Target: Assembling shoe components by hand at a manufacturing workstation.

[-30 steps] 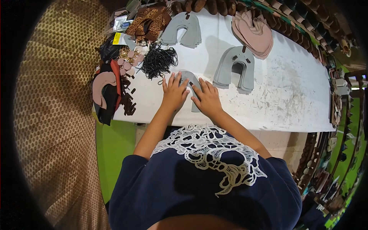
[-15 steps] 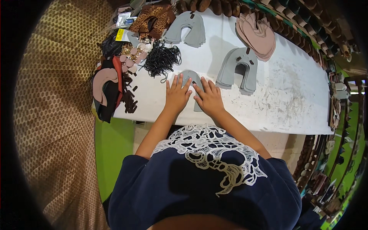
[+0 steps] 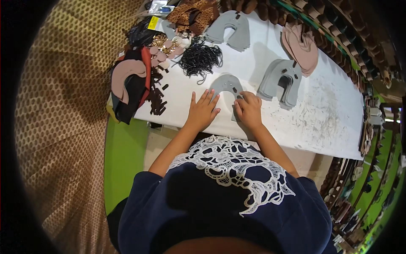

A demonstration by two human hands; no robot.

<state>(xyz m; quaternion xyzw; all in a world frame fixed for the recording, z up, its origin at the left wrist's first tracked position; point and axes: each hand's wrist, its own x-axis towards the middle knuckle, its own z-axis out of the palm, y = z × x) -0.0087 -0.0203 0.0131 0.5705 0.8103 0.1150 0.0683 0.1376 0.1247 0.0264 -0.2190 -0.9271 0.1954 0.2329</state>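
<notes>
A grey horseshoe-shaped piece [image 3: 227,82] lies flat on the white-covered table in front of me, its rounded end pointing away. It carries a small dark tab [image 3: 234,89] on its right side. My left hand [image 3: 202,111] rests palm down at its left leg, fingers stretched and spread, holding nothing. Over the right leg, just below the tab, my right hand [image 3: 250,111] has its fingers bent and drawn together. Whatever may be between those fingertips is hidden.
To the right stand a stack of grey horseshoe pieces [image 3: 272,78] with dark tabs and a pile of pink pieces [image 3: 302,53]. Another grey stack [image 3: 232,31] lies farther off. Black beaded strands [image 3: 201,57], pink discs [image 3: 160,56] and dark strips [image 3: 157,101] lie left.
The table scene has shifted to the right in the picture. My right hand's fingers were spread on the grey piece and are now curled together at its right leg. My left hand stays flat.
</notes>
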